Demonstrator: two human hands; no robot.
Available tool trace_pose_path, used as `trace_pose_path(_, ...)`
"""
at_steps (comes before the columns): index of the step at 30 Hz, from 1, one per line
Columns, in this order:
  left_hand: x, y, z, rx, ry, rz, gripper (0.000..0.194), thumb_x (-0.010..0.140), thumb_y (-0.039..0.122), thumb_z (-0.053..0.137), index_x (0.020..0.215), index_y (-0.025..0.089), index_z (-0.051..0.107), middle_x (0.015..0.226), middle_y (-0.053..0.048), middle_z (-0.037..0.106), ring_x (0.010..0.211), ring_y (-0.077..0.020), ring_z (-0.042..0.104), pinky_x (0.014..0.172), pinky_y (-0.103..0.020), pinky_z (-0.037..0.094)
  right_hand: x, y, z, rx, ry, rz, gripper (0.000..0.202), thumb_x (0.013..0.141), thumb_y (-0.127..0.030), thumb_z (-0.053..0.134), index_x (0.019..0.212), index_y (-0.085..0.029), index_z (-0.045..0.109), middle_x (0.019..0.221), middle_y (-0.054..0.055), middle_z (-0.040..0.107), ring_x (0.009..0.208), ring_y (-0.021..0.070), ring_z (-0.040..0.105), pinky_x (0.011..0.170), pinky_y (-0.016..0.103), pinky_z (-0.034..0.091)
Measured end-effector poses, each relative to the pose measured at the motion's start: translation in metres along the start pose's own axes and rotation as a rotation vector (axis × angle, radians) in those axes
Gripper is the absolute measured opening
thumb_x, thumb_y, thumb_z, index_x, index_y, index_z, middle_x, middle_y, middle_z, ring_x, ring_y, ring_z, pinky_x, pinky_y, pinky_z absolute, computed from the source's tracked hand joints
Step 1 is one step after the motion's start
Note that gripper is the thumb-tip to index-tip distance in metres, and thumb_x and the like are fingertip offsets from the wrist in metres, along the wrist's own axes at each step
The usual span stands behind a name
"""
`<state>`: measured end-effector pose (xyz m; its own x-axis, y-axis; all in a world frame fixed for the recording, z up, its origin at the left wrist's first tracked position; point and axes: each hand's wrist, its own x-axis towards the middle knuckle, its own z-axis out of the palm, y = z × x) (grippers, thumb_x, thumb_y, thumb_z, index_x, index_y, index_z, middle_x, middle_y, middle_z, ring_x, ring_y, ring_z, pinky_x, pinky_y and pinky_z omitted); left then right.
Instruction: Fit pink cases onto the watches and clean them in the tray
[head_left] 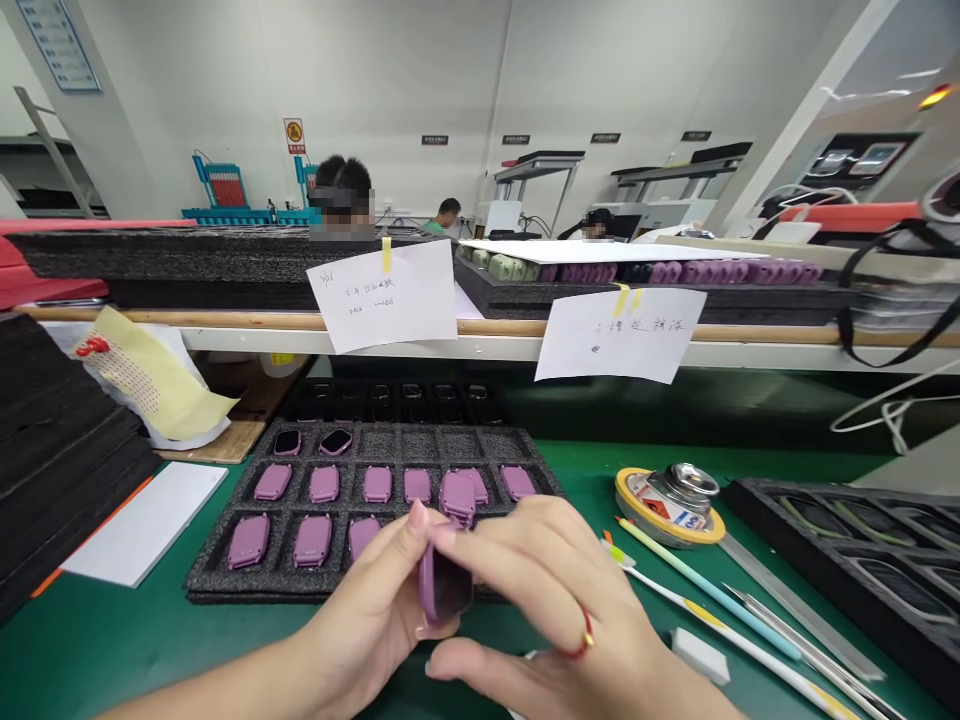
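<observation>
A purple smartwatch body (429, 585) with a dark screen is held tilted over the front edge of the foam tray (240, 597). My left hand (375, 595) grips it between thumb and fingers. The index fingertip of my right hand (555, 590) touches the watch's upper edge, while its thumb is spread away below. Behind my fingers, another purple watch case (457, 495) overlaps one in the tray. More purple cases (312, 540) lie back up in the compartments. At the back left, two watches (335, 441) show dark screens.
Right of the tray stand a round metal-necked can in a yellow-rimmed holder (671, 505), a toothbrush (720, 622), thin tools and a white block (700, 655). Another foam tray (862, 560) is far right. Black foam (67, 470) is stacked left, beside white card (146, 520). A shelf crosses ahead.
</observation>
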<state>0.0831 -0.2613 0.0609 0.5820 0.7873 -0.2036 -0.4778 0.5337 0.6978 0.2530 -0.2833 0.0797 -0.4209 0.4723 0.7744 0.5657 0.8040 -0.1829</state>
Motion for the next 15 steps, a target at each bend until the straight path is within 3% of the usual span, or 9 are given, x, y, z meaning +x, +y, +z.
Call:
trace_pose_path(2,0.000,-0.003,-0.001,0.087,-0.016,0.048,0.040,0.078,0.057,0.076,0.082,0.018,0.068,0.072,0.002,0.056,0.058,-0.0074,0.041,0.052,-0.018,0.033,-0.001,0.000,0.002,0.088,-0.049,0.115,0.055,0.085,-0.041,0.077,0.130,-0.018,0.055,0.089,0.005,0.070,0.075,0.0190,0.062,0.069,0.033,0.054)
trace_pose_path(5,0.000,-0.004,-0.002,0.119,-0.029,0.037,0.049,0.080,0.065,0.068,0.085,0.016,0.067,0.074,0.002,0.056,0.052,-0.0050,0.036,0.050,-0.018,0.030,-0.001,0.000,0.003,0.262,-0.091,0.208,0.055,0.080,-0.022,0.080,0.127,-0.025,0.052,0.092,0.001,0.067,0.081,0.0180,0.062,0.080,0.033,0.053)
trace_pose_path(9,-0.002,0.003,0.002,0.110,-0.035,-0.042,0.056,0.086,0.069,0.056,0.084,0.014,0.067,0.075,0.000,0.059,0.043,-0.0023,0.030,0.045,-0.020,0.025,0.001,0.000,-0.001,0.345,-0.099,0.233,0.058,0.079,-0.023,0.082,0.128,-0.028,0.052,0.099,0.001,0.066,0.089,0.0177,0.063,0.087,0.032,0.051)
trace_pose_path(12,-0.005,0.008,0.006,0.135,-0.022,-0.047,0.052,0.084,0.067,0.062,0.080,0.015,0.066,0.066,0.003,0.055,0.040,-0.0014,0.029,0.043,-0.019,0.023,0.003,0.000,-0.003,0.337,-0.129,0.234,0.056,0.080,-0.025,0.081,0.127,-0.028,0.052,0.100,0.001,0.065,0.094,0.0183,0.063,0.094,0.033,0.049)
trace_pose_path(15,-0.007,0.008,0.008,0.124,0.007,-0.065,0.051,0.078,0.066,0.069,0.081,0.015,0.064,0.068,0.004,0.057,0.040,-0.0002,0.028,0.042,-0.018,0.019,0.001,0.001,-0.004,0.328,-0.166,0.227,0.064,0.079,-0.013,0.077,0.134,-0.028,0.048,0.109,0.003,0.065,0.099,0.0182,0.062,0.094,0.032,0.050)
